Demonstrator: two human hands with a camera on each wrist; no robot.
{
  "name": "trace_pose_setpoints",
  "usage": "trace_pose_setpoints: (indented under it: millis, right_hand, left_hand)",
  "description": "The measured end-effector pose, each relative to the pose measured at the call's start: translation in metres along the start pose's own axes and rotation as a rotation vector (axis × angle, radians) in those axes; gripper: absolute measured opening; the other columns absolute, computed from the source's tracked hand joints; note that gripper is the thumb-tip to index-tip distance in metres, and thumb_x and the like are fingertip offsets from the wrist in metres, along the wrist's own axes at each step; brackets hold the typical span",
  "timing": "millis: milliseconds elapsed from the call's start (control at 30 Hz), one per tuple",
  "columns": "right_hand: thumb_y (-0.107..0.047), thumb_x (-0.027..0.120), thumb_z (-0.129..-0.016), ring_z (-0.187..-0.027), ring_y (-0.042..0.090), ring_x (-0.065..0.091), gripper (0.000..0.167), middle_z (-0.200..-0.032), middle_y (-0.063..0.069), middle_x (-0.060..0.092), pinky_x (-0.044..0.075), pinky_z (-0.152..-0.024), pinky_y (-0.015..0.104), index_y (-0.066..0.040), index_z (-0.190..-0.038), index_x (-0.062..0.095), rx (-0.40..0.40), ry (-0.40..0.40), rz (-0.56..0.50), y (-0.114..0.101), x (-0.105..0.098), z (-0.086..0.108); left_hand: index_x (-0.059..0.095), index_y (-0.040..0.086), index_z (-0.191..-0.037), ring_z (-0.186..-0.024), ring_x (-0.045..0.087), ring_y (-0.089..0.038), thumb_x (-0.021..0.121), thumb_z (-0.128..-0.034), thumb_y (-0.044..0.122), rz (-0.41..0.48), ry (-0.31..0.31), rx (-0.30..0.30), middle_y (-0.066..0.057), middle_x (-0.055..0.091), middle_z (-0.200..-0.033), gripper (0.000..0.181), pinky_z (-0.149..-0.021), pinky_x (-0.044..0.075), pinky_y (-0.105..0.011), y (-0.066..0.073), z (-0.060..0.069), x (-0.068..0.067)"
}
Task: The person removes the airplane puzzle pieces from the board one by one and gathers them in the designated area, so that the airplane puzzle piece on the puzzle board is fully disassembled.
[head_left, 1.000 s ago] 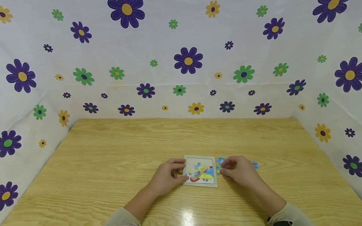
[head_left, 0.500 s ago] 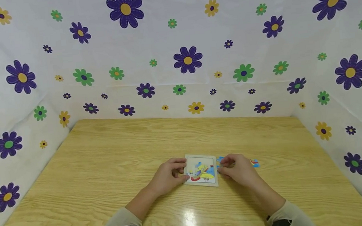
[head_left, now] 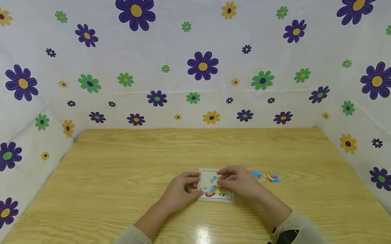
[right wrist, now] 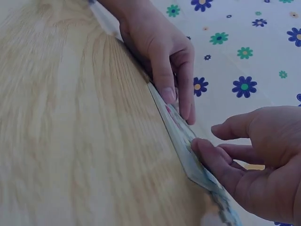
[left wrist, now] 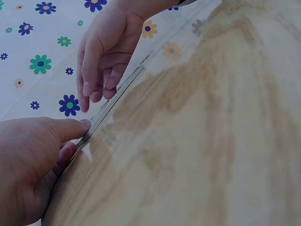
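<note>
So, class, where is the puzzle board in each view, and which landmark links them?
Head: puzzle board below centre, seen from above.
Left wrist: board left of centre, a thin slanted edge.
Right wrist: board right of centre, a narrow slanted strip.
Shared landmark: the left hand holding it.

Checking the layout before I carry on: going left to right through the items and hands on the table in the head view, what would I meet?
Left hand → puzzle board → right hand → blue piece → red-and-yellow piece.
</note>
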State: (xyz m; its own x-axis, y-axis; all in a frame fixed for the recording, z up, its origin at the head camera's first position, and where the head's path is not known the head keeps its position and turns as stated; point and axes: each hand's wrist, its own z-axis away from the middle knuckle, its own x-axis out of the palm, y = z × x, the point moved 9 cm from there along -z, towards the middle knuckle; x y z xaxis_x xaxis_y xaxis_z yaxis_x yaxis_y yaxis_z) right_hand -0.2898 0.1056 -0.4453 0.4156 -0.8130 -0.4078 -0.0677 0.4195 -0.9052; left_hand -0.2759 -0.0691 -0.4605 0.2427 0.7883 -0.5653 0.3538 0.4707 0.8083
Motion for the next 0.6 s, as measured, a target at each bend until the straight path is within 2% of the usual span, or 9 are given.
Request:
trace_pose_setpoints:
  millis: [133,267,433,600]
  right_hand:
    - [-0.009,0.059,-0.100,-0.076,0.016,0.066,0.036,-0.089,0.013,0.063,0.058,-0.070,0.029,0.011,-0.130,0.057,-0.035,-0.062,0.022,-0.001,0.012,-0.002]
    - [-0.010,0.058,-0.101,-0.065,0.015,0.058,0.035,-0.077,0.007,0.062,0.047,-0.059,0.025,0.006,-0.132,0.058,-0.031,-0.054,0.119,0.001,0.016,-0.002]
    - [-0.012,0.061,-0.099,-0.059,0.014,0.055,0.028,-0.077,0.003,0.061,0.040,-0.050,0.023,-0.003,-0.125,0.065,-0.023,-0.028,0.227,0.003,0.019,-0.005]
    - [-0.010,0.063,-0.097,-0.062,0.014,0.058,0.032,-0.082,0.005,0.062,0.042,-0.051,0.023,-0.001,-0.127,0.063,-0.014,-0.008,0.226,0.002,0.017,-0.006]
  left_hand:
    - [0.069,-0.002,-0.123,-0.089,0.058,-0.011,0.079,-0.0863,0.011,0.000,0.009,0.001,-0.009,0.060,-0.135,0.040,-0.069,0.051,-0.018,0.003,0.002,-0.002]
    - [0.069,-0.003,-0.122,-0.089,0.058,-0.011,0.078,-0.0866,0.011,0.006,-0.002,0.007,-0.010,0.060,-0.135,0.040,-0.069,0.051,-0.018,0.005,0.002,0.000]
    - [0.069,-0.003,-0.122,-0.088,0.058,-0.010,0.079,-0.0863,0.012,-0.001,0.000,0.013,-0.009,0.060,-0.134,0.040,-0.069,0.051,-0.018,0.002,0.002,0.001]
    - [0.069,-0.002,-0.122,-0.088,0.058,-0.010,0.079,-0.0863,0.012,-0.003,0.004,0.016,-0.009,0.060,-0.134,0.040,-0.069,0.051,-0.018,0.003,0.001,0.000]
